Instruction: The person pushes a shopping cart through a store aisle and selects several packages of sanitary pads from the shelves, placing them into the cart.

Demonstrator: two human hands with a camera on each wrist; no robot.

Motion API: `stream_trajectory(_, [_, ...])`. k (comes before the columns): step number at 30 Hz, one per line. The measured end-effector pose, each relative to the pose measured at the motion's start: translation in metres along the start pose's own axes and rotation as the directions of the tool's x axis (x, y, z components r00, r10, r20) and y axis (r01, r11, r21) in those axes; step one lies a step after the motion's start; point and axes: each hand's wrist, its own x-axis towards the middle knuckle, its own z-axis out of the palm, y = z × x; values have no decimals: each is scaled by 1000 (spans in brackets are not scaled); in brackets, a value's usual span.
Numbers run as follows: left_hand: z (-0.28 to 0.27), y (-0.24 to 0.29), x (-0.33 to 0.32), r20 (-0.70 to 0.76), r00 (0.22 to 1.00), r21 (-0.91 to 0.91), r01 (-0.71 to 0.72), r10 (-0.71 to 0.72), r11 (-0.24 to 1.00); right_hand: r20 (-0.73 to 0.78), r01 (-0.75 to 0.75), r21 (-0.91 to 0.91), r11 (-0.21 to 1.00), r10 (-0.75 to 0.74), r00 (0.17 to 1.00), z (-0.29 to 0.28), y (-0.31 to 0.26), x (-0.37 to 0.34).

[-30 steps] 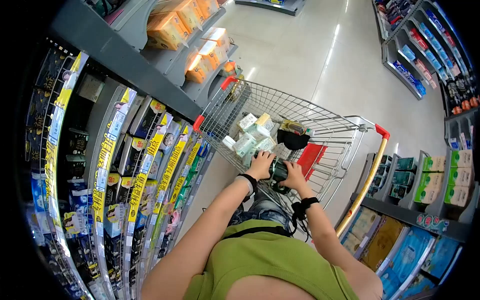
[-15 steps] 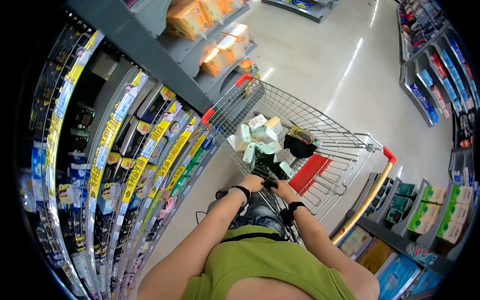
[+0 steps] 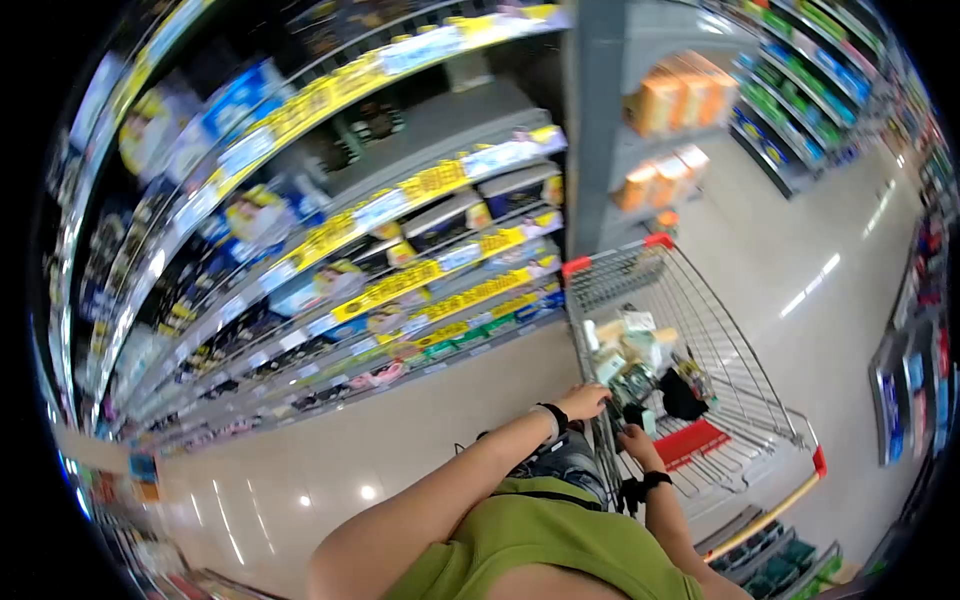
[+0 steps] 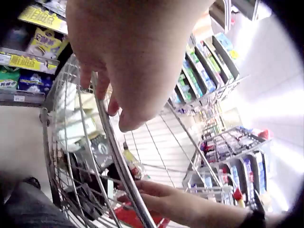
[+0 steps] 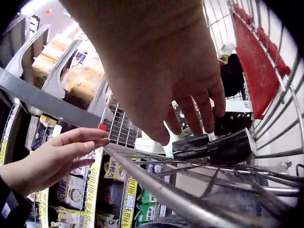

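Observation:
My left hand (image 3: 585,402) is at the near side rim of the wire shopping cart (image 4: 111,128), its fingers relaxed and nothing gripped in them. In the right wrist view the left hand (image 5: 59,154) has nearly straight fingers beside the rim. My right hand (image 3: 640,447) reaches over that side; in the right wrist view the right hand (image 5: 166,80) spreads loose fingers above dark packs (image 5: 230,147). Pale packs (image 3: 638,347) lie piled in the cart, with a black item (image 3: 683,396) beside them.
Shelves of bagged goods with yellow label strips (image 3: 430,270) stand at the left. Orange packs (image 3: 683,92) sit on a shelf past the cart. A red panel (image 3: 692,444) and yellow handle (image 3: 765,515) are at the cart's right end. Another shelf (image 3: 910,390) stands far right.
The head view has swung left, so the cart appears farther right. The dark pack both hands held is released among the cart's packs, and the hands are now farther apart.

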Motion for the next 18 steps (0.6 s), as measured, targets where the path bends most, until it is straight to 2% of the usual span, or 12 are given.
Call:
stream_trajectory(1, [-12,-7,-11,-59,998,-23,18,-19,1000,1,-73,-17,997,73,997,-3,-5,3])
stream_trajectory(2, [-24,-17,-24,-135,990,10,35,-33,999,70,-116,161,980,106,992,-4,-11,7])
stream_trajectory(3, [-34,-30,-40,-160,986,4,46,-45,999,-59,-3,63,998,7,998,3,1,16])
stream_trajectory(5, [-50,-65,-77,-273,934,-157,194,-231,968,-22,-27,240,970,33,999,13,33,52])
stream_trajectory(7, [-45,-126,-117,-377,857,-326,233,-352,916,-117,101,218,971,-77,990,-7,-31,37])
stream_trajectory(9, [-48,-173,-170,-351,794,-344,384,-497,857,-220,233,157,960,-196,956,-10,-50,53])
stream_trajectory(11, [-52,-205,-225,-315,747,-274,519,-585,810,-277,267,-11,964,-259,925,-15,-98,46])
stream_trajectory(13, [-57,-224,-269,-293,694,-287,592,-657,753,-304,299,76,951,-263,916,-6,-126,56])
stream_trajectory(15, [-67,-237,-298,-282,694,-291,596,-663,748,-331,407,-37,913,-395,857,1,-166,55])
stream_trajectory(17, [-80,-232,-317,-389,661,-312,560,-641,767,-263,490,-193,850,-526,809,5,-220,42])
stream_trajectory(18, [-82,-236,-320,-467,678,-296,485,-568,823,-230,517,-217,828,-558,797,7,-251,33])
